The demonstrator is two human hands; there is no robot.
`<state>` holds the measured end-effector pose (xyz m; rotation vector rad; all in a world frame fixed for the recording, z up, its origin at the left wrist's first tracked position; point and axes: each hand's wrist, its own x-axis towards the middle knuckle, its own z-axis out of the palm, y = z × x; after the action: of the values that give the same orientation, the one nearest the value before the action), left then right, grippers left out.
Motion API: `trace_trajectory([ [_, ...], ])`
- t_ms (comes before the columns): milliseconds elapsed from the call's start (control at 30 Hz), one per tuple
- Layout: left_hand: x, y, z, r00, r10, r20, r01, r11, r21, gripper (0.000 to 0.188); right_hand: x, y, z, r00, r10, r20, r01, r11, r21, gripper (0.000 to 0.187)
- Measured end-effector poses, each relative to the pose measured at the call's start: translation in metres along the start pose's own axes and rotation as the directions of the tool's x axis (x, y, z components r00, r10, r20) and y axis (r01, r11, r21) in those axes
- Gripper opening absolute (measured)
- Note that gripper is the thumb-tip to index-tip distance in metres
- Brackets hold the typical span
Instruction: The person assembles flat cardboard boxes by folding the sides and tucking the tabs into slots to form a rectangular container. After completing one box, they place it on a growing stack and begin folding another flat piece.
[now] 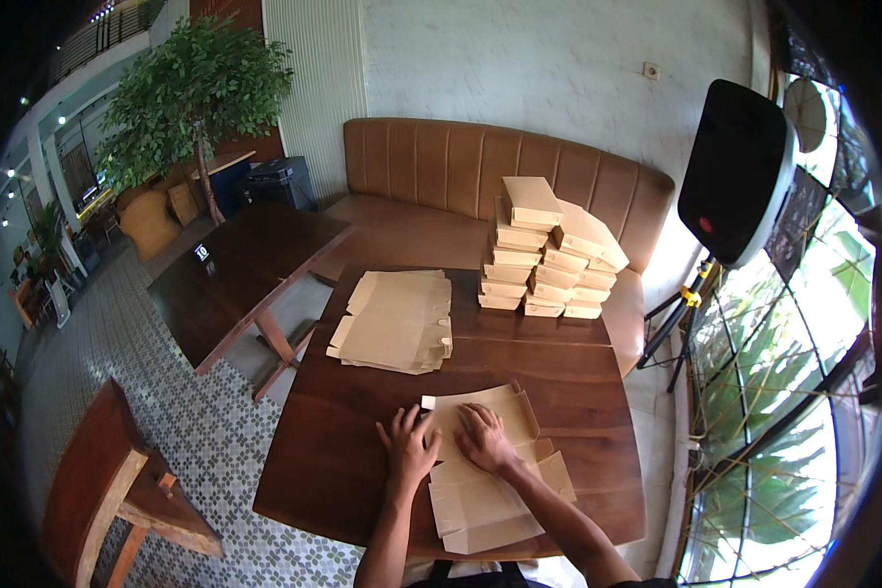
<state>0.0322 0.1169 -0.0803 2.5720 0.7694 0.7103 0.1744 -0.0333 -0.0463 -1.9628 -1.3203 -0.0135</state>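
An unfolded brown cardboard box blank (495, 495) lies on the dark wooden table (343, 461) in front of me, its right-hand flaps partly raised. My left hand (410, 449) is at the blank's left edge, fingers spread, with a small pale flap just past the fingertips. Flat on the blank's upper part rests my right hand (484, 437), fingers stretched forward and nothing held in them. Farther off to the left is a stack of flat cardboard blanks (394, 318). Folded brown boxes (532, 203) stand piled at the table's far right.
A brown padded bench (421, 157) runs behind the table. To the left are a second dark table (250, 260) with a small sign, and a wooden chair (98, 480). A black speaker (730, 167) on a tripod stands at the right by the window.
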Motion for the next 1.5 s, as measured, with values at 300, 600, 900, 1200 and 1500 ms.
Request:
trace_trajectory([
  [300,0.016,0.013,-0.005,0.983,-0.160,0.090,0.151,0.983,0.100,0.072,-0.002,0.002,0.003,0.999,-0.033,0.044,0.037,0.995,-0.097,0.065],
  [600,0.019,0.039,-0.010,0.992,0.032,0.126,-0.050,0.989,0.139,0.058,0.005,0.006,0.010,0.997,0.073,0.034,-0.070,0.994,-0.081,0.065],
  [900,0.021,0.028,-0.012,0.985,0.047,0.167,-0.075,0.983,0.165,0.053,0.028,0.017,0.017,0.997,-0.073,0.004,0.072,0.965,-0.252,0.046],
  [1200,0.045,0.035,-0.005,0.992,0.085,0.093,-0.104,0.970,0.219,0.049,0.025,0.016,0.021,1.000,-0.007,-0.023,0.001,0.974,-0.226,0.039],
  [1500,0.027,0.025,-0.008,0.993,0.116,0.012,-0.116,0.992,-0.044,0.057,0.024,0.011,0.011,0.999,-0.025,-0.032,0.019,0.981,-0.195,0.048],
])
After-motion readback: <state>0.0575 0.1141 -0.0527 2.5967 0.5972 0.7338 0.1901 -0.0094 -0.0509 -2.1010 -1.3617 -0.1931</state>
